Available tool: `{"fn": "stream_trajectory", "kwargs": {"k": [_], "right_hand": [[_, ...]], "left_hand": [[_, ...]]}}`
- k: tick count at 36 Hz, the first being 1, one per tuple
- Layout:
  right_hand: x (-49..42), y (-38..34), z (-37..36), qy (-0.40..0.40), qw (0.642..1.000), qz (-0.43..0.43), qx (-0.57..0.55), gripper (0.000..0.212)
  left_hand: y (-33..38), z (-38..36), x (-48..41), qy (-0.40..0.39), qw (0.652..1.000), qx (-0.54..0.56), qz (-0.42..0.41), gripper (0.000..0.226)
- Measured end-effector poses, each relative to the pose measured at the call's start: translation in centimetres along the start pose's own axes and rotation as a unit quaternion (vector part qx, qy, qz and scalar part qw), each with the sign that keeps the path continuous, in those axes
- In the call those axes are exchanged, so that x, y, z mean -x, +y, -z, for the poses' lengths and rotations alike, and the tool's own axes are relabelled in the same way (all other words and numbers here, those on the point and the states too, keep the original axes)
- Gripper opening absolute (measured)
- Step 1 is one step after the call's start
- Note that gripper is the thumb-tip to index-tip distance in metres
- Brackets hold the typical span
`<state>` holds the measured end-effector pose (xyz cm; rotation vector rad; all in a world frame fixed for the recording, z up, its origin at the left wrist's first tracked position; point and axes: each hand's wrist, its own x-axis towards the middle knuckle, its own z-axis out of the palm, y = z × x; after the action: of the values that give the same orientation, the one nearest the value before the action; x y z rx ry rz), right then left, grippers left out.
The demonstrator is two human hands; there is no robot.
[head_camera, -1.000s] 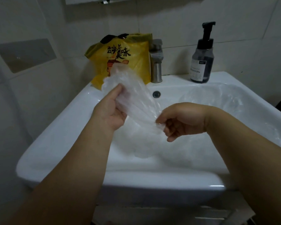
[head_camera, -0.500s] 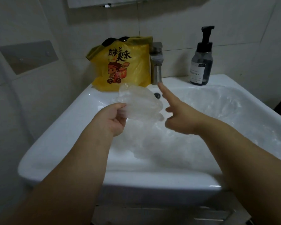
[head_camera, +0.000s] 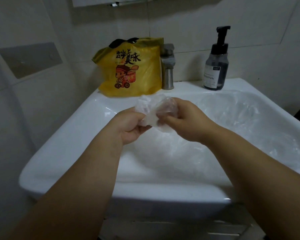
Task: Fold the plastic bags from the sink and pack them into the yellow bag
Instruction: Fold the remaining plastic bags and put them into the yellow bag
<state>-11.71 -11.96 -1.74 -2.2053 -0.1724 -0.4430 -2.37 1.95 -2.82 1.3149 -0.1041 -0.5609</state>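
Head view: yellow bag (head_camera: 128, 70) stands on the sink (head_camera: 68, 144) rim, back left; left hand (head_camera: 130, 126) and right hand (head_camera: 185, 122), close together, both pinch one crumpled clear bag (head_camera: 149, 110) above the basin; more plastic bags (head_camera: 232, 118) lie inside, at the right.

Your bare hands and forearms

Your left hand (head_camera: 130, 126) and right hand (head_camera: 186, 121) are uncovered. Your left forearm (head_camera: 87, 172) and right forearm (head_camera: 249, 163) are bare too, from the wrists above the sink (head_camera: 59, 151) to where they leave view in front of its rim. Dim light and blur hide finer detail on the fingers.
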Motion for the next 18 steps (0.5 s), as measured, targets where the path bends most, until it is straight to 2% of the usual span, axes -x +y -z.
{"fn": "stream_trajectory", "kwargs": {"k": [2, 4, 9, 12, 14, 15, 18], "right_hand": [[-0.2, 0.1, 0.1, 0.002, 0.999, -0.016, -0.039, 0.010], [-0.4, 0.4, 0.2, 0.017, 0.997, -0.040, -0.061, 0.017], [-0.5, 0.9, 0.3, 0.046, 0.993, -0.094, -0.047, 0.051], [-0.6, 1.2, 0.5, 0.056, 0.990, -0.115, -0.050, 0.088], [-0.8, 1.5, 0.6, 0.047, 0.982, -0.152, -0.098, 0.111], [-0.9, 1.7, 0.7, 0.032, 0.974, -0.178, -0.137, 0.116], [-1.0, 1.6, 0.7, -0.038, 0.933, -0.232, -0.274, 0.109]], "left_hand": [[0.0, -0.2, 0.2, -0.026, 0.999, -0.031, -0.016, 0.055], [0.0, -0.4, 0.5, -0.064, 0.996, -0.053, -0.028, 0.054], [-0.1, -0.8, 1.4, -0.152, 0.982, -0.098, -0.046, 0.049], [0.0, -0.8, 1.7, -0.182, 0.978, -0.082, -0.054, 0.042], [0.0, -0.8, 1.9, -0.202, 0.976, -0.070, -0.047, 0.042], [0.1, -0.8, 1.9, -0.214, 0.974, -0.066, -0.041, 0.043], [0.0, -0.8, 2.3, -0.237, 0.969, -0.065, -0.035, 0.044]]}}
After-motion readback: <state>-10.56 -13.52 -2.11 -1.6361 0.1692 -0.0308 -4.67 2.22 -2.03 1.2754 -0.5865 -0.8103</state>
